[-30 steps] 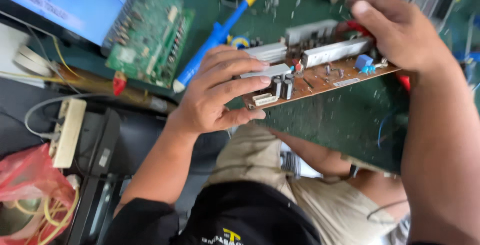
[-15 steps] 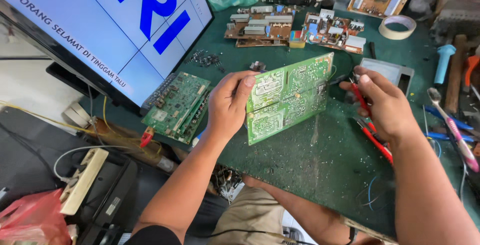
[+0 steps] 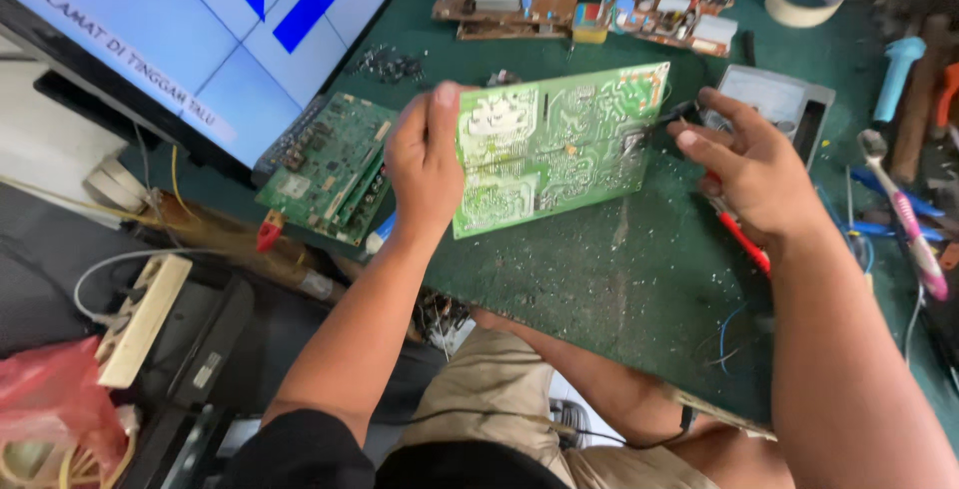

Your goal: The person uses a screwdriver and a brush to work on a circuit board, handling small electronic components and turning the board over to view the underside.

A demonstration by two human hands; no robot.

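left hand pinching green board edge, right hand closed on red-handled tool; loose grip risks drop onto worktop.

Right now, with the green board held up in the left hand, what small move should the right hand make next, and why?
Probably bring the right hand with its red-handled tool slightly closer to the green board. The left hand holds the board upright, solder side toward the camera, and the tool's dark tip sits just at the board's right edge.
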